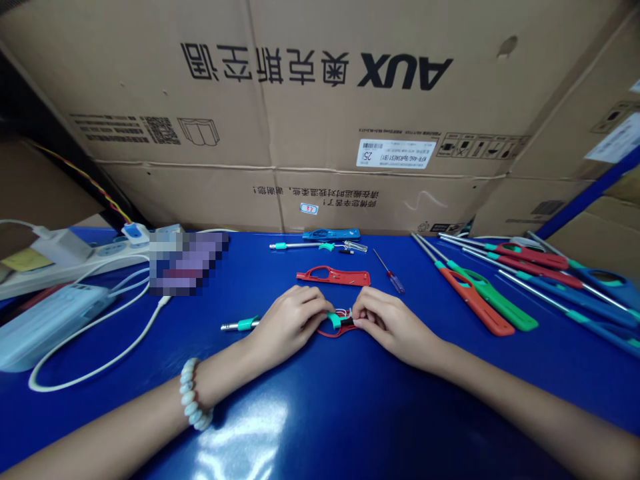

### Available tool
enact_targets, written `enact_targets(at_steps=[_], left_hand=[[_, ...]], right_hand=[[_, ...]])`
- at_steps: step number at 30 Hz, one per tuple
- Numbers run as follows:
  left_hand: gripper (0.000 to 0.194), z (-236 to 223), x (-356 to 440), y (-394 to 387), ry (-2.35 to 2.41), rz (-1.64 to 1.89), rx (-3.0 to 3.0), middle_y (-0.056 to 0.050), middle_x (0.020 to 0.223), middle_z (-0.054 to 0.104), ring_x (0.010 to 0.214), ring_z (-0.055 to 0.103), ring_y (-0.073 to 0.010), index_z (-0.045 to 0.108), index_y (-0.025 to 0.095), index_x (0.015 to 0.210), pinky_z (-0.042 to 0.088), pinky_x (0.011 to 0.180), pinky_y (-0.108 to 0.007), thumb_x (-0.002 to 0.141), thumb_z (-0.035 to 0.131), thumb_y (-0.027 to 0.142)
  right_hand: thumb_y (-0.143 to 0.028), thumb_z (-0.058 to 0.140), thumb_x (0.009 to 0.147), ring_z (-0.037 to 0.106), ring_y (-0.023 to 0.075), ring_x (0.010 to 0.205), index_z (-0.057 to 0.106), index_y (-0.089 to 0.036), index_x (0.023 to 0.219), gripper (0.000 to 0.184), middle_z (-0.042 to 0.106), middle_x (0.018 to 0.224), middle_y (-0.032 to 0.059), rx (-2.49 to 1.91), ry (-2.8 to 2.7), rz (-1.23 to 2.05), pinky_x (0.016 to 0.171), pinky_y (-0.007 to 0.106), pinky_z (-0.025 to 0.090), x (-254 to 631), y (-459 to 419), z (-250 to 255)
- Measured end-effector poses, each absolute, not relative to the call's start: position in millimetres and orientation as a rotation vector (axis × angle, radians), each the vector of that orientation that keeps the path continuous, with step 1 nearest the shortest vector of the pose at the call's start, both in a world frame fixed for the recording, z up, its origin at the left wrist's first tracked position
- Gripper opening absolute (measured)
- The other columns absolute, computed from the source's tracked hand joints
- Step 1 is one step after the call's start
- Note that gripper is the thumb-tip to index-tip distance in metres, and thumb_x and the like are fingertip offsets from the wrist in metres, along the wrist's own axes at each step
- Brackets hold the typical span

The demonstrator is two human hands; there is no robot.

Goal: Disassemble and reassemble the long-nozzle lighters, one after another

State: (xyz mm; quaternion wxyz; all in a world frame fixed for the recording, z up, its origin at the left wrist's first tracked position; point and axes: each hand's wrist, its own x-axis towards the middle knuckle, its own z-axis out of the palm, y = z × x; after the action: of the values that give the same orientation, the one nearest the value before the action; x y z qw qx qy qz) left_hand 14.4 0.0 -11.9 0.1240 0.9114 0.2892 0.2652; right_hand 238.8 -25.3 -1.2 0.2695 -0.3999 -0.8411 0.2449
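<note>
On the blue tabletop lies a partly open stick lighter, with its red shell [330, 333] beneath my fingertips. My left hand [293, 319] is closed, pinching the lighter's green trigger [336, 321], and covers the middle of the lighter. Its metal tube [230, 327] with a green collar pokes out to the left. Facing it, my right hand [387, 320] is closed on a small black igniter piece [346, 322], with thin white wire beside it. Just beyond my hands rests a separate red shell half [335, 275].
Farther back lie a blue shell half [333, 235], a loose lighter tube [300, 247] and a purple-handled screwdriver [395, 281]. Several assembled lighters, including an orange one [473, 300], lie right. A power bank [55, 323] and cables occupy the left. A cardboard box [300, 120] stands behind.
</note>
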Motion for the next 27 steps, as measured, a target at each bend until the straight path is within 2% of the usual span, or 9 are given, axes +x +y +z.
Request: enact_targets(at_steps=[27], left_hand=[[0.018,-10.8,15.2,-1.9,0.834,0.741,2.794,-0.006,0.088,0.060,0.079,0.053,-0.0186,0.061,0.015,0.098,0.040,0.072,-0.030,0.094,0.044,0.012]], right_hand=[[-0.001,0.055,0.082,0.049,0.0129,0.068,0.055,-0.018,0.074,0.018,0.051,0.075,-0.0002,-1.067,-2.258,0.596,0.059,0.023,0.038,236.3,-26.1,-6.4]])
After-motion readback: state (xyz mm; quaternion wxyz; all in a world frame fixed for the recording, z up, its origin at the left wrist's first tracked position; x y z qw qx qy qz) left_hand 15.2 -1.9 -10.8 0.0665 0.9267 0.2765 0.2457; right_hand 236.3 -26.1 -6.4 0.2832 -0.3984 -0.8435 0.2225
